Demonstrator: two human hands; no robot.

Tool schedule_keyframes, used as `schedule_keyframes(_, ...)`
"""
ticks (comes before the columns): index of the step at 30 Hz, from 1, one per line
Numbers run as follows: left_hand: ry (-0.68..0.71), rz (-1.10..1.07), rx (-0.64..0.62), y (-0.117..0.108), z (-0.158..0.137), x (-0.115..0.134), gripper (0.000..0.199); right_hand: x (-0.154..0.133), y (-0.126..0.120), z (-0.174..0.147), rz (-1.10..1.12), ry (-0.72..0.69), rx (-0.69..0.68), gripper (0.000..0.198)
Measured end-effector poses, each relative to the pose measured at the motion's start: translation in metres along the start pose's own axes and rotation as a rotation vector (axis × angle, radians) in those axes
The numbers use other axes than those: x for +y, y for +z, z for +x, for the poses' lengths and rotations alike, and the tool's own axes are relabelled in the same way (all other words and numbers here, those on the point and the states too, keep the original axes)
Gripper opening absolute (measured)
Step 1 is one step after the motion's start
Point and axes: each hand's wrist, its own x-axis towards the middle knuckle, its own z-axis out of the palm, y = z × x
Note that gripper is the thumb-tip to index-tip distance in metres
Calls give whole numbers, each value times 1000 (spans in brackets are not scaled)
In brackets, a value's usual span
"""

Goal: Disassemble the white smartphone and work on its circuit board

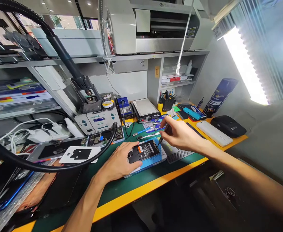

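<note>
An opened smartphone (143, 150), its back off and its black battery showing, lies on a blue-and-white box or pad on the green mat. My left hand (118, 161) grips the phone's left end, fingers on the far side and thumb along the near side. Above the right end, my right hand (177, 132) is closed around a slim dark screwdriver (161, 138). The tool slants down, its tip at or near the phone's right edge; whether it touches a screw is too small to tell. A perforated grey metal plate (180, 155) lies to the right.
A black hose (59, 168) arches across the left side. Behind stand a rework station (99, 120), a blue soldering unit (125, 108) and a tool holder (168, 102). A spray can (220, 96), a white power bank (214, 132) and a black case (228, 125) sit right.
</note>
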Motion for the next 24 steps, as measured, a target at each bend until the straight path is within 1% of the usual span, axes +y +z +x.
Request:
schedule_keyframes(2,35,-6,68,1,2,1,62,5,5,6,179,89,28,13)
schedule_keyframes(3,58,-8,126,1,4,2,57,8,9,10,297,141,34,16)
schedule_keyframes(5,88,-27,259,3,8,2,41,13,22,20,519,224,28,22)
schedule_keyframes(7,97,-56,359,4,12,1,28,15,37,32,644,245,17,25)
schedule_keyframes(10,85,-51,429,5,16,-3,18,12,57,48,723,225,6,25)
schedule_keyframes(13,65,-32,474,4,17,-8,9,6,73,60,791,218,-2,25)
schedule_keyframes(16,31,-11,482,2,17,-11,14,6,85,68,854,208,-8,26)
schedule_keyframes(18,-8,5,476,0,16,-13,16,12,91,72,889,211,1,27)
schedule_keyframes(21,-118,28,473,-5,17,-20,18,27,92,76,914,247,59,30)
schedule_keyframes(24,-246,41,456,-9,22,-29,21,42,86,77,903,291,147,32)
